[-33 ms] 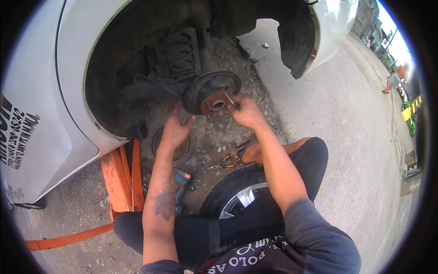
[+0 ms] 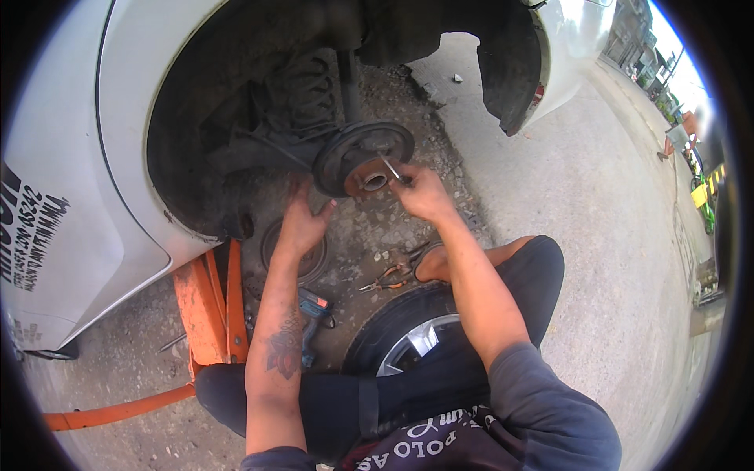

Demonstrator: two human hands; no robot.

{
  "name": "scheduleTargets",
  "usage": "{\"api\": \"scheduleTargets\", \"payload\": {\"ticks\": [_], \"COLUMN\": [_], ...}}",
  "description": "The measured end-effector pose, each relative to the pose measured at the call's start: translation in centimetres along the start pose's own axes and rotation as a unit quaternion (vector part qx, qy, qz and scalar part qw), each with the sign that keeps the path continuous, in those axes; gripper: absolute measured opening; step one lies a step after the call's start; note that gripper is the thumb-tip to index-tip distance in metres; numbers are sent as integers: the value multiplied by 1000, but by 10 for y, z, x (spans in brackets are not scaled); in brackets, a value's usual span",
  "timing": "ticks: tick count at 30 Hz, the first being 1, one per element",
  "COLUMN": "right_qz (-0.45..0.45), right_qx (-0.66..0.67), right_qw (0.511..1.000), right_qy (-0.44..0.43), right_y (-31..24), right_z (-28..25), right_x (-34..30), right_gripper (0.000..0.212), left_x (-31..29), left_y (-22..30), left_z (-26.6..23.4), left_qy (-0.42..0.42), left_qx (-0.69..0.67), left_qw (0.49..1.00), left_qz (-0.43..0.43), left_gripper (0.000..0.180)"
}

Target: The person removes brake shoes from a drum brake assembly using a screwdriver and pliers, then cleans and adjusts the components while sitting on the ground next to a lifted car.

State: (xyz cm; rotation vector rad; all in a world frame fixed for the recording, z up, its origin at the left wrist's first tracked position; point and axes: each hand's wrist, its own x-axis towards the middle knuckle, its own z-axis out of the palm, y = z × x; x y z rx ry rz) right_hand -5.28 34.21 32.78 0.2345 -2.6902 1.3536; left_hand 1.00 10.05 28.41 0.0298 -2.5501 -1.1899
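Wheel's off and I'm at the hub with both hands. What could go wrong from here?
The right hand holds a thin metal pin at the hub; it could slip and drop into the gravel. The car seems to rest on the orange jack alone, so a shift could trap the left hand.

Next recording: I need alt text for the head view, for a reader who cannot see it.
A seated person's right hand holds a thin metal tool at the rusty round wheel hub of a jacked-up white car, the left hand just below it. An orange floor jack, pliers and a removed wheel lie nearby.
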Motion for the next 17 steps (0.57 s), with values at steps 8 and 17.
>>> {"api": "scheduleTargets", "payload": {"ticks": [8,17], "right_qz": [-28,-71], "right_qx": [-24,-296], "right_qw": [999,936], "right_qy": [5,-176], "right_y": [3,-30], "right_z": [23,-30], "right_x": [0,54], "right_gripper": [39,47], "left_x": [3,-2], "left_y": [1,10], "left_z": [0,-5], "left_qy": [-5,-37], "left_qx": [-5,-11], "left_qw": [1000,997], "left_qz": [9,-61], "left_gripper": [73,73]}}
